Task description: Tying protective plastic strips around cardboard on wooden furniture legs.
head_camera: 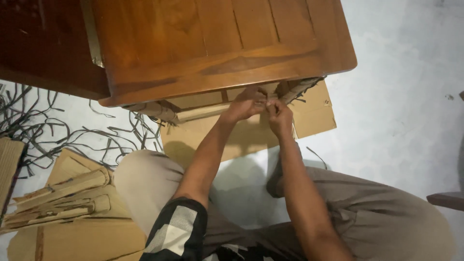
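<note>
Overhead, a wooden table top (217,43) fills the upper view above a pale floor (401,121). Flat cardboard sheet (309,116) lies beneath its edge. Cardboard-wrapped rail (193,113) runs under the top. Left hand (245,104) and right hand (279,113) meet there, fingers pinched on a thin strap (267,101). Loose straps (43,125) litter the left.

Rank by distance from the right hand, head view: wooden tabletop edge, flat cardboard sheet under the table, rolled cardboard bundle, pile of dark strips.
From the right hand:
1. Wooden tabletop edge, just above.
2. Flat cardboard sheet, right behind.
3. Rolled cardboard bundle, lower left.
4. Pile of dark strips, far left.
</note>
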